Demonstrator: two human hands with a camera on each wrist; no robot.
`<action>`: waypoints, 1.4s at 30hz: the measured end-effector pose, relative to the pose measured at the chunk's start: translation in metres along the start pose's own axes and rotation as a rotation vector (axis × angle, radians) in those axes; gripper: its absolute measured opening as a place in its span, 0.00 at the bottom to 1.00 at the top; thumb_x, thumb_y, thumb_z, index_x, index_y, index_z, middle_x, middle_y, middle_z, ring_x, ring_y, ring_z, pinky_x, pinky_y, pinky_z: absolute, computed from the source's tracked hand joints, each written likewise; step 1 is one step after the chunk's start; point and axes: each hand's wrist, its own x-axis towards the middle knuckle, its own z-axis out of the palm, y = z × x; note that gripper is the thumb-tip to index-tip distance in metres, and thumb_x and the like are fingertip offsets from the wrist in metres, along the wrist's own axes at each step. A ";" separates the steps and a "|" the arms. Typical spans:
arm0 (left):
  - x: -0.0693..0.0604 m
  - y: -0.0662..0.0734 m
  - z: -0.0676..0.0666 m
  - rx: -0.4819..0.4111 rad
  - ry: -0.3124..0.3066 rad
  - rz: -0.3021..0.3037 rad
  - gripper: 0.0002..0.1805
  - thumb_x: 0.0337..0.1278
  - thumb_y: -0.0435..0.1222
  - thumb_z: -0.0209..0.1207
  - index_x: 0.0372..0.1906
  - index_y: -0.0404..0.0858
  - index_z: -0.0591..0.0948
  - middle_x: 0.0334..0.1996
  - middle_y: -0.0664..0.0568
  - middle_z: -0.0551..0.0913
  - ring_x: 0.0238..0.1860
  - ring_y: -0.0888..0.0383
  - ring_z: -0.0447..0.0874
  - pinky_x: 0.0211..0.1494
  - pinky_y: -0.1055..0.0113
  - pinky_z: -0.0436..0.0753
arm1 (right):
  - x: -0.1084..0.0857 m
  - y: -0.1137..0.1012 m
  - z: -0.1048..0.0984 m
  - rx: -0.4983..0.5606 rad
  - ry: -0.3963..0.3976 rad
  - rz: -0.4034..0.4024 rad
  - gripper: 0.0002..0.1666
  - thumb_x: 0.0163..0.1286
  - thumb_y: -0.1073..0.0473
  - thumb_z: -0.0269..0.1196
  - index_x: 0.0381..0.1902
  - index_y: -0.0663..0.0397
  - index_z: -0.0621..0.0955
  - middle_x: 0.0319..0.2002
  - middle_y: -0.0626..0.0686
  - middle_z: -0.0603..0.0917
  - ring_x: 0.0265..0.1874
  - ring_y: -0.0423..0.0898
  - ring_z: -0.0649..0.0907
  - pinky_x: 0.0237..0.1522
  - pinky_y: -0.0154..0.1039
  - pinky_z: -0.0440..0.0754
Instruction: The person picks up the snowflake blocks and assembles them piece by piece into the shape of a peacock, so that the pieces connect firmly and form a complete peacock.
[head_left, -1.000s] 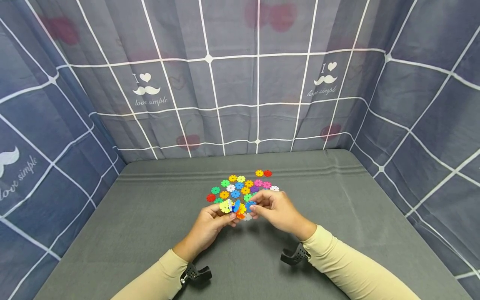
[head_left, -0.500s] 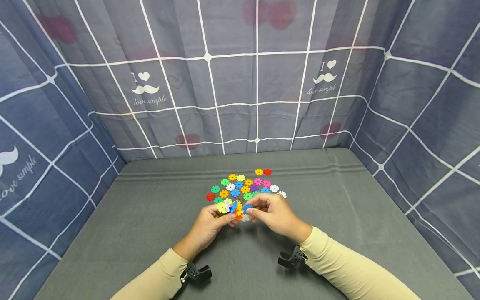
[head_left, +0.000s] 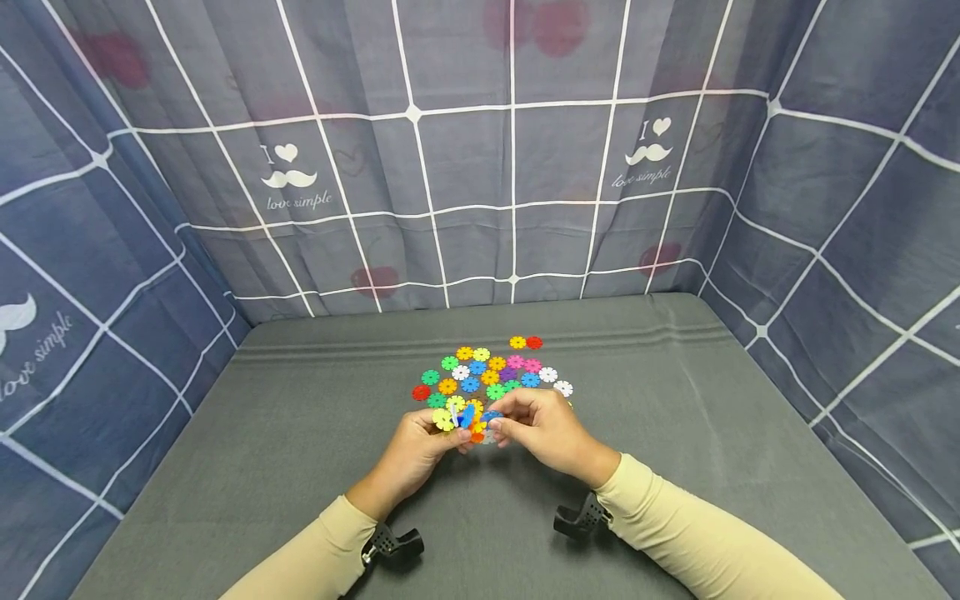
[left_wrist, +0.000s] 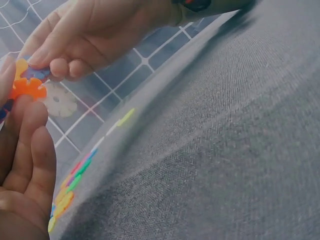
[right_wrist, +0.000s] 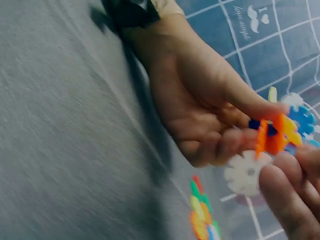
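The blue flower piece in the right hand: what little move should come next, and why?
Probably press the blue flower piece gently into the cluster. The right hand pinches that piece right by the cluster, which the left hand holds, and the cluster's pieces have notched edges. I can't tell whether the two are already linked.

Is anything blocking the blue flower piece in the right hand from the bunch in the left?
Nothing I can see. The right hand holds the blue piece close beside the bunch in the left hand; whether they touch is unclear. The loose pieces lie beyond, on the table.
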 end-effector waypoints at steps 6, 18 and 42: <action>0.001 0.002 0.001 -0.030 0.010 -0.016 0.09 0.67 0.23 0.66 0.41 0.38 0.90 0.34 0.47 0.89 0.33 0.56 0.88 0.42 0.64 0.86 | 0.010 -0.001 -0.034 -0.074 -0.073 0.094 0.16 0.72 0.67 0.71 0.56 0.63 0.84 0.41 0.56 0.88 0.28 0.59 0.89 0.32 0.52 0.89; 0.000 -0.001 -0.003 -0.040 0.096 0.011 0.07 0.70 0.24 0.63 0.38 0.37 0.86 0.29 0.46 0.87 0.31 0.56 0.88 0.40 0.63 0.87 | 0.001 0.039 -0.099 -0.797 -0.193 0.242 0.11 0.59 0.61 0.81 0.28 0.52 0.85 0.25 0.41 0.81 0.27 0.38 0.78 0.33 0.41 0.79; -0.002 0.000 0.007 0.364 0.007 0.123 0.07 0.63 0.27 0.72 0.29 0.33 0.87 0.26 0.47 0.86 0.29 0.54 0.84 0.33 0.62 0.85 | 0.007 -0.003 -0.037 0.016 -0.151 0.088 0.09 0.72 0.72 0.69 0.48 0.64 0.86 0.34 0.62 0.88 0.28 0.60 0.88 0.33 0.58 0.88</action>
